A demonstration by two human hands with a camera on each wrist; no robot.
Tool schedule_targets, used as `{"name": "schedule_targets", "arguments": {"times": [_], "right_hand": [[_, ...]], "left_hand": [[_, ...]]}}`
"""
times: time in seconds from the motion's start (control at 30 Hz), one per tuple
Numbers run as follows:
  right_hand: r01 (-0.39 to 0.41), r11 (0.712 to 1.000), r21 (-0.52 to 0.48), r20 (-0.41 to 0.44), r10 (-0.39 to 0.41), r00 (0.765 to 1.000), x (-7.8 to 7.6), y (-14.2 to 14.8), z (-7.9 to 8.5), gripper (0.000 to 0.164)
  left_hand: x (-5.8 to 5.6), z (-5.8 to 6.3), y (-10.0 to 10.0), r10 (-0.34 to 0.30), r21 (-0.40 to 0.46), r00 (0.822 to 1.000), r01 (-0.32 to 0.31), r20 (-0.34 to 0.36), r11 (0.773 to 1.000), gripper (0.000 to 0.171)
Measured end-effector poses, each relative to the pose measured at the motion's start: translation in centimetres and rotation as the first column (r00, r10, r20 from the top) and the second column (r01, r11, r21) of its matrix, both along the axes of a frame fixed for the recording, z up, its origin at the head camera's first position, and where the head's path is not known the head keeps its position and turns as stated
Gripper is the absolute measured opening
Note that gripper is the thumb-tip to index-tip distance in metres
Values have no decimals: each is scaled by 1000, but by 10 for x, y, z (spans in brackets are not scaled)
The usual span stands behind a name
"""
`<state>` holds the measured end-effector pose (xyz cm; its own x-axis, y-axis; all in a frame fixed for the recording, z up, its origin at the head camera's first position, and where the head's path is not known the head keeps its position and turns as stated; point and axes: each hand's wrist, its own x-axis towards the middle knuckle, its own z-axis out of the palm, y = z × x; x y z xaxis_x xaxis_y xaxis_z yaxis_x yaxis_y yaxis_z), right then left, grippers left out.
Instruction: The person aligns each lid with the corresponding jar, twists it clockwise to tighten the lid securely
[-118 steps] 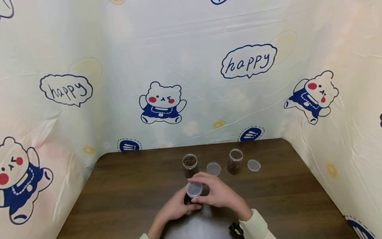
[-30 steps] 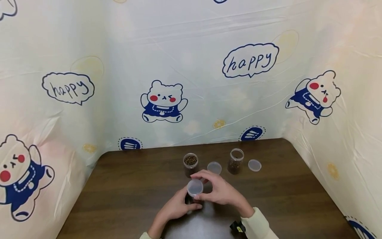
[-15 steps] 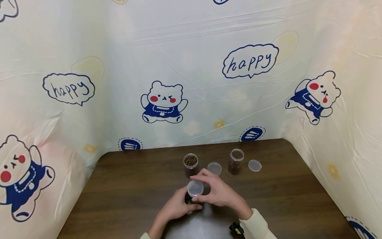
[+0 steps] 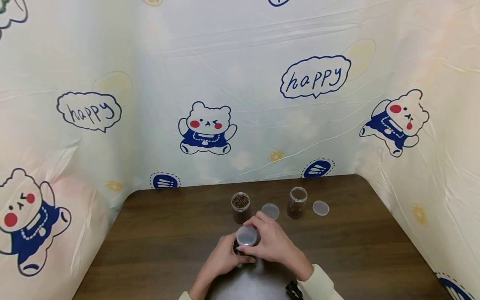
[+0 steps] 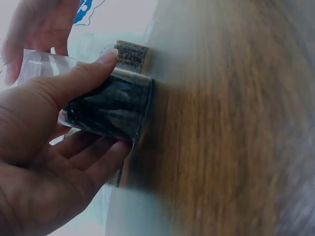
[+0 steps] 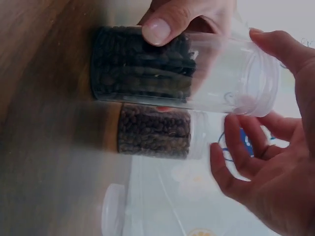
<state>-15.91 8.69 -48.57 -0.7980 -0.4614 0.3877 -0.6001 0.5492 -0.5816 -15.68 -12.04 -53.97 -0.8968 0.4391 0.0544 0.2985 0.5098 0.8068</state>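
Note:
A tall clear plastic jar [image 6: 147, 66] stands on the table, partly filled with dark, nearly black beans or seeds. My left hand [image 4: 223, 256] grips its lower body, thumb on one side and fingers on the other. On the jar's mouth sits a translucent lid [image 4: 246, 236]. The thumb and fingers of my right hand [image 4: 273, 239] hold this lid by its rim. Just beyond it is an uncovered jar [image 4: 241, 207] of brown beans or seeds, also visible in the right wrist view.
Another uncovered jar [image 4: 297, 203], partly filled with brown contents, stands at the back right. One loose lid [image 4: 270, 211] lies between the two back jars, and a second loose lid [image 4: 321, 208] lies farther right. A printed cloth [image 4: 255, 125] hangs behind the wooden table [image 4: 168, 225].
My right hand's fingers have shifted slightly around the lid's rim. The left hand keeps its grip on the jar, and the back jars and loose lids stay put.

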Motion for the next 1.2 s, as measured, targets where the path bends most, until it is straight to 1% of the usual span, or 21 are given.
{"name": "schedule_targets", "arguments": {"times": [0.1, 0.2, 0.27, 0.4, 0.5, 0.6, 0.73, 0.87, 1.07, 1.2], "right_hand": [[-24, 1000, 18, 42, 24, 999, -1, 2, -1, 52], [-86, 996, 31, 87, 83, 993, -2, 6, -3, 55], [-117, 992, 56, 110, 110, 988, -4, 9, -4, 58], [-150, 982, 117, 135, 134, 982, -7, 12, -5, 64], [-155, 979, 129, 141, 137, 981, -9, 13, -4, 65], [-158, 979, 127, 153, 138, 979, -10, 14, -3, 62], [-166, 978, 123, 166, 144, 975, -10, 16, -5, 58], [-170, 979, 110, 175, 149, 973, -10, 17, -7, 57], [-159, 982, 105, 188, 137, 972, -11, 19, -4, 56], [-154, 983, 105, 182, 133, 974, -12, 19, -2, 56]], "left_hand": [[0, -1, -1, -5, 3, 1000, 5, 22, 1000, 65], [0, -3, -1, -11, 5, 998, 11, 55, 1000, 68], [-1, -3, -2, -11, 0, 998, 11, 69, 1000, 70], [-3, -3, -1, -8, -4, 997, 8, 73, 1000, 75], [-4, -3, -1, 5, -12, 997, -4, 71, 1000, 81], [-3, -2, -1, 19, -18, 996, -17, 92, 1000, 87], [1, -3, -1, 30, -22, 992, -28, 119, 999, 86], [2, -3, -1, 23, -16, 995, -21, 101, 1000, 83], [0, 0, 0, 2, -3, 997, -1, 83, 1000, 80], [-1, 2, 0, -8, -2, 998, 9, 63, 1000, 78]]}}
